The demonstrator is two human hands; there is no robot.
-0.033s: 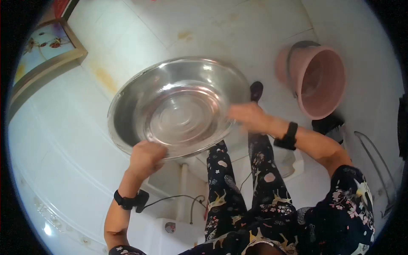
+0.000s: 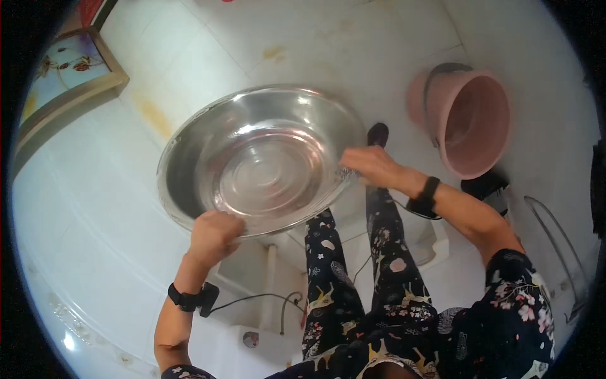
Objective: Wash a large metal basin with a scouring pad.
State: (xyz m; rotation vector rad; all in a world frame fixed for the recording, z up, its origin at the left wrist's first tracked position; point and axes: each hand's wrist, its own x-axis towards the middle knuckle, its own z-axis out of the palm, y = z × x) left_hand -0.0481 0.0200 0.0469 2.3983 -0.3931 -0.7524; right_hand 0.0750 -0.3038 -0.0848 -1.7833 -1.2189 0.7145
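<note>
Silver metal gleams across the wide basin (image 2: 262,174), which the person near me holds by its rim in front of their legs, its hollow side facing their head. The left hand (image 2: 216,235) has the near rim, toward the left, with the fingers curled in and pinching the edge. The right hand (image 2: 374,167) is on the rim's right side, fingers bent close together and gripping it; where that thumb sits, I can't tell. Each wrist wears a black band, the left band (image 2: 186,299) beside a thin dark cable (image 2: 255,294). Dark patterned trousers (image 2: 328,252) show below the basin, and a dark shoe (image 2: 378,134) peeps out just beyond its right edge. Over to the right, apart from the basin, I see a pink bucket (image 2: 421,104) with a grey handle (image 2: 427,104), its mouth turned rightward. Yellowish stains (image 2: 153,115) mark the pale floor (image 2: 208,54), and at the upper left is a framed flower panel (image 2: 79,54).
</note>
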